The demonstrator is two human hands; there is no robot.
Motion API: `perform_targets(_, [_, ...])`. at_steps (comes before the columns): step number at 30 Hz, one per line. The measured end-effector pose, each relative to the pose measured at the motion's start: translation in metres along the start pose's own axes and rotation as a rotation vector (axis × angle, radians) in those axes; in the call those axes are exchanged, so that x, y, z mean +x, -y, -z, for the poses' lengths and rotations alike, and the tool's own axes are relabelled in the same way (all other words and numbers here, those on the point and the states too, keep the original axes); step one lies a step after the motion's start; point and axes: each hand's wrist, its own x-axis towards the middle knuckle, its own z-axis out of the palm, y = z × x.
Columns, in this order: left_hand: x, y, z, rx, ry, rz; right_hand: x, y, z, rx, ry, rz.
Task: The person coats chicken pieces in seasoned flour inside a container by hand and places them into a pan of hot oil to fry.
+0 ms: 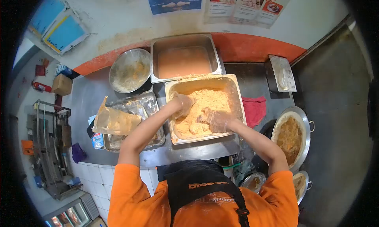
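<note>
A deep metal pan (240, 108) holds pale orange, lumpy breading flour (211, 98). Both of my hands are inside it, in clear plastic gloves dusted with the flour. At the pan's left side, my left hand (183, 104) reaches down, its fingertips hidden in the flour. My right hand (218, 121) is at the front right of the flour, its coated fingers curled in around a clump. What lies inside that clump is hidden. A flour-covered lump (199, 128) rests just left of the right hand.
Behind stands a metal pan of orange liquid (183, 63). To its left is a round bowl (130, 71) with floury residue. A plastic jug (114, 121) lies over a shallow tray (158, 128). On the right are a red cloth (254, 109), a metal box (281, 74) and a wide pan of brown oil (291, 138).
</note>
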Motion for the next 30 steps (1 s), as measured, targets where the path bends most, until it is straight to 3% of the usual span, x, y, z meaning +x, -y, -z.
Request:
perform_targets(2, [-0.032,-0.025,0.06,0.09,0.146,0.025,0.004,0.001,0.021,0.153,0.036,-0.001])
perform_targets(3, [-0.042,-0.031,0.082,0.141,0.222,0.034,0.006,-0.004,0.023,0.37,0.013,-0.054])
perform_targets(5, [-0.029,-0.009,0.064,0.153,0.162,0.0,0.009,-0.015,0.024,0.944,-0.095,-0.198])
perform_targets(7, [-0.026,0.009,0.055,0.037,0.022,-0.014,0.003,-0.019,0.033,0.962,-0.215,-0.392])
perform_targets(9, [-0.055,0.006,0.089,-0.195,-0.194,-0.006,-0.001,-0.023,0.039,0.957,-0.298,-0.477])
perform_targets(10, [-0.051,0.011,0.076,-0.293,-0.206,0.101,-0.002,-0.026,0.042,0.894,-0.325,-0.478])
perform_targets(12, [-0.073,-0.018,0.091,-0.043,-0.028,0.102,0.0,-0.026,0.046,0.704,-0.357,-0.467])
perform_targets(14, [-0.069,-0.014,0.067,0.107,-0.122,0.018,0.004,-0.03,0.048,0.393,-0.39,-0.409])
perform_targets(16, [-0.063,-0.023,0.058,0.149,-0.129,0.088,0.006,-0.03,0.046,0.117,-0.425,-0.375])
perform_targets(18, [-0.042,-0.022,0.044,0.207,-0.138,0.094,0.002,-0.025,0.052,0.037,-0.458,-0.427])
perform_targets(21, [0.002,0.012,-0.002,0.255,-0.12,0.119,-0.005,0.011,0.095,0.213,-0.435,-0.657])
perform_targets(23, [0.002,0.013,0.006,0.181,-0.199,0.143,0.009,-0.031,0.063,0.34,-0.296,-0.725])
perform_targets(24, [-0.012,0.002,0.036,0.105,-0.043,0.07,0.003,-0.037,0.061,0.35,-0.337,-0.711])
perform_targets(25, [-0.022,-0.017,0.056,0.184,0.05,0.049,-0.006,-0.03,0.067,0.355,-0.427,-0.676])
perform_targets(26, [-0.026,-0.023,0.061,0.039,0.048,0.036,-0.019,-0.023,0.076,0.368,-0.54,-0.631])
perform_targets(27, [-0.006,0.015,0.025,0.022,-0.104,-0.168,-0.036,-0.016,0.086,0.415,-0.653,-0.599])
perform_targets(28, [0.0,0.015,0.024,-0.111,-0.027,-0.041,-0.055,-0.006,0.096,0.477,-0.765,-0.567])
perform_targets(29, [0.001,0.023,0.013,-0.025,-0.038,0.002,-0.074,0.002,0.105,0.551,-0.877,-0.527])
perform_targets(30, [-0.021,-0.028,0.06,0.073,0.03,0.155,-0.097,0.01,0.113,0.649,-0.984,-0.493])
